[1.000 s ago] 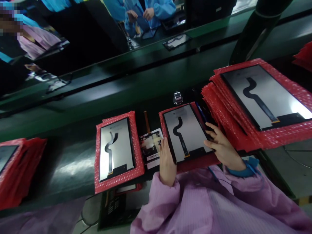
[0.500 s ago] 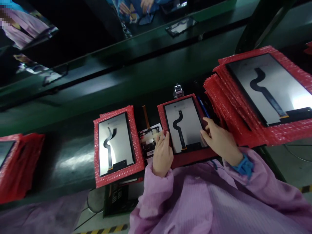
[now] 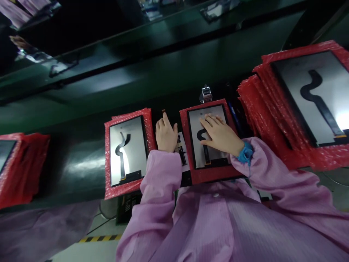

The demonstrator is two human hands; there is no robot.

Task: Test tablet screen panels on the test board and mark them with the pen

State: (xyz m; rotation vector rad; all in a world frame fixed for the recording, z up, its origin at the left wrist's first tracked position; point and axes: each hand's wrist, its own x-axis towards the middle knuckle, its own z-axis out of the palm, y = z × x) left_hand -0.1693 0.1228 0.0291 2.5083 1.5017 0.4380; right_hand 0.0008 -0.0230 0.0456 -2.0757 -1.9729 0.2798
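Note:
In the middle, a display panel [image 3: 194, 118], its silvery back up, lies on a red pad [image 3: 209, 175]. My right hand [image 3: 219, 134] rests over it with the fingers spread, covering part of the black ribbon cable [image 3: 207, 154]. Left of this pad, my left hand [image 3: 166, 135] reaches over a small circuit assembly [image 3: 182, 150] with its fingers stretched out. Just past the fingertips shows the brown end of a flex cable [image 3: 163, 110]. The left palm hides most of the assembly, and I see nothing gripped in either hand.
Another panel [image 3: 137, 145] lies on red bubble wrap to the left. At the right, one more panel [image 3: 289, 83] tops a stack of red bubble-wrap sleeves [image 3: 253, 105]. A metal fixture [image 3: 206, 94] and a blue pen [image 3: 233, 111] are near the middle pad. More red sleeves [image 3: 32, 163] sit far left.
My left hand has moved forward from the middle pad's left edge to over the small assembly. The right hand has shifted from the panel's right edge onto its back. The view has shifted slightly.

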